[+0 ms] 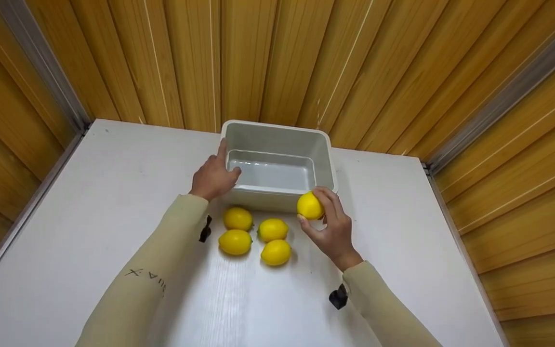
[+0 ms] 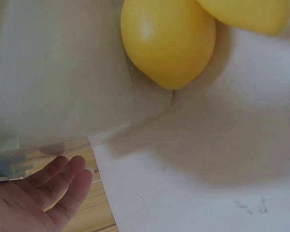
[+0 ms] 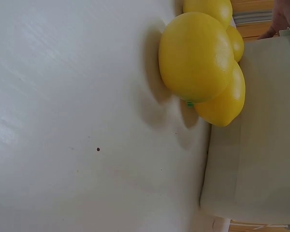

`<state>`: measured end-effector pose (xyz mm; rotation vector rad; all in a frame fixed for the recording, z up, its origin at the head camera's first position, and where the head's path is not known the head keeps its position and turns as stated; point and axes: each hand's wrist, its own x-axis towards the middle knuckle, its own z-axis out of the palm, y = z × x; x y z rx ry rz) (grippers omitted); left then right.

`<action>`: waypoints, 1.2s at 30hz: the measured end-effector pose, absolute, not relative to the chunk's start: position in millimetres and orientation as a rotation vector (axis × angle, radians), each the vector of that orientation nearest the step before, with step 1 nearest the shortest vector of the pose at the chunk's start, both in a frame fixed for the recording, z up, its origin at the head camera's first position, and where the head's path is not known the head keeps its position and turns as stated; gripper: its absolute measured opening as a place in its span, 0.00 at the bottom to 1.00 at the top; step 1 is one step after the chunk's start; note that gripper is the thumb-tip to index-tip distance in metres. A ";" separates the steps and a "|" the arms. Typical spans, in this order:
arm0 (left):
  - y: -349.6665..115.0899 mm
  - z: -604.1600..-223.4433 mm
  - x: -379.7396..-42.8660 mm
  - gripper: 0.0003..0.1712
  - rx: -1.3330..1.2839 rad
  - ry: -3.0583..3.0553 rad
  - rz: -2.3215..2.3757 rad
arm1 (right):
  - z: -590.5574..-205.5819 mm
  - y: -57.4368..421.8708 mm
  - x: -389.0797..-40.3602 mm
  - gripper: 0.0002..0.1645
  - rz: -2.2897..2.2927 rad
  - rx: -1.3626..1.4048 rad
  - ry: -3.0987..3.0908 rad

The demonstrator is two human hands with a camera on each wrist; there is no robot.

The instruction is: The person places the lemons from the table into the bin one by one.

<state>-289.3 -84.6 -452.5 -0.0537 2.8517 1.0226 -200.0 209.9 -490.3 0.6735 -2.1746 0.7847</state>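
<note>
My right hand (image 1: 335, 231) pinches a yellow lemon (image 1: 310, 206) between thumb and fingers, near the front right corner of a pale grey bin (image 1: 268, 200). At the bin's left rim is my left hand (image 1: 214, 176), its index finger straight along the rim and its thumb over the inner side. The left wrist view shows that hand's other fingers (image 2: 70, 186) loosely extended beyond the bin's corner. Several more lemons (image 1: 275, 252) lie on the table before the bin. The right wrist view shows lemons (image 3: 198, 58) but not the right hand itself.
The bin stands on a white table (image 1: 123, 193), close to a wood-patterned back wall (image 1: 244, 62). More wood-patterned panels (image 1: 523, 217) rise at both sides, with metal strips at the corners. Black pieces (image 1: 338, 297) hang at both sleeves.
</note>
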 end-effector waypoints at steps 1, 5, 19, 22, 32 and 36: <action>-84.5 -452.2 -289.2 0.50 -0.055 2.850 1.023 | -490.2 209.9 -200.1 0.36 0.781 0.671 -2.177; -84.3 -451.8 -289.3 0.50 -0.058 2.844 1.025 | -489.5 210.0 -200.8 0.36 0.784 0.659 -2.180; -85.1 -453.3 -289.6 0.49 -0.025 2.889 1.000 | -484.4 208.5 -204.8 0.38 0.806 0.647 -2.191; -85.2 -453.3 -289.9 0.49 -0.025 2.887 1.002 | -483.7 208.4 -205.7 0.38 0.795 0.639 -2.192; -85.5 -454.5 -290.7 0.50 -0.039 2.882 1.001 | -481.3 206.7 -207.3 0.38 0.798 0.656 -2.194; -85.2 -454.8 -290.3 0.50 -0.039 2.876 1.009 | -480.5 205.9 -207.5 0.38 0.797 0.657 -2.200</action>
